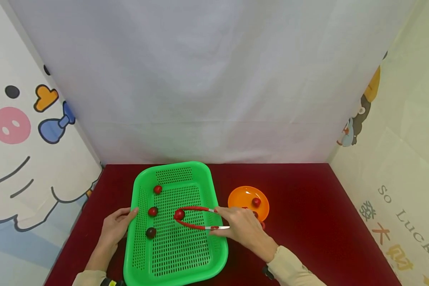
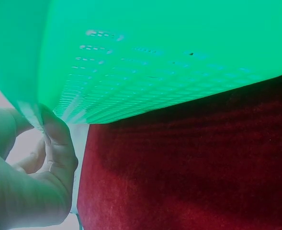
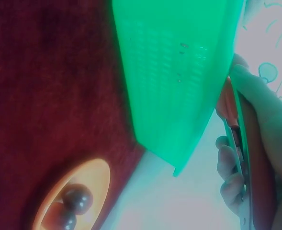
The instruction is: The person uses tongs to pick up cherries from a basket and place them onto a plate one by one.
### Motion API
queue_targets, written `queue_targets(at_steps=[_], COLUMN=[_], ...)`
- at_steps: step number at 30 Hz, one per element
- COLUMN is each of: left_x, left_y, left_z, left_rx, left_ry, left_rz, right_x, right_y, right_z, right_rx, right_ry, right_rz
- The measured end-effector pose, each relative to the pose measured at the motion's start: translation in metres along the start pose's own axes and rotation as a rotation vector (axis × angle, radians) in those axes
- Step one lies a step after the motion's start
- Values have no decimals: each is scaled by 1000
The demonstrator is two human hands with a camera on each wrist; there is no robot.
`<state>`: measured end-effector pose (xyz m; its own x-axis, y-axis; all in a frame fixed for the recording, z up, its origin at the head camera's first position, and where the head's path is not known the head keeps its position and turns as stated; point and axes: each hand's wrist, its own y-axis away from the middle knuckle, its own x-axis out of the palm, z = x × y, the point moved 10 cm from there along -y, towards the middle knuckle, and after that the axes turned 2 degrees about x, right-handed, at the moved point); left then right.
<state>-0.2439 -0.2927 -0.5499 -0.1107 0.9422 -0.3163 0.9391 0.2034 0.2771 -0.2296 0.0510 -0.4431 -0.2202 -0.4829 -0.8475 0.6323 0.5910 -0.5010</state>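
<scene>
A green plastic basket [image 1: 128,254] with a perforated floor is gripped at its left rim by my left hand [image 1: 115,226]; the left wrist view shows the thumb and fingers pinching the rim. My right hand [image 1: 244,226] holds red-and-silver tongs [image 1: 196,208] over the basket's right side. A small round red fruit [image 1: 179,215] sits between the tips of the tongs, above the mesh floor. Along the basket's left side lie a red fruit [image 1: 157,189], another red one [image 1: 153,211] and a darker one [image 1: 151,232].
An orange plate [image 1: 236,195] stands right of the basket on the dark red tabletop [image 1: 307,222]. It bears a red fruit [image 1: 256,202] and a second one partly hidden behind my right hand. A pale curtain [image 1: 214,99] hangs at the back, with printed panels at both sides.
</scene>
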Motion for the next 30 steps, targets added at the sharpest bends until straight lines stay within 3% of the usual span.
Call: queue_targets(at_steps=[15, 30], left_x=[1, 0], left_y=[-1, 0], left_z=[0, 0], left_rx=[9, 11], left_ry=[12, 22], left_rz=[2, -10], right_x=[-24, -41], right_y=[12, 28], right_z=[-20, -50], right_rx=[-20, 74], right_ry=[11, 36], right_rz=[-196, -267])
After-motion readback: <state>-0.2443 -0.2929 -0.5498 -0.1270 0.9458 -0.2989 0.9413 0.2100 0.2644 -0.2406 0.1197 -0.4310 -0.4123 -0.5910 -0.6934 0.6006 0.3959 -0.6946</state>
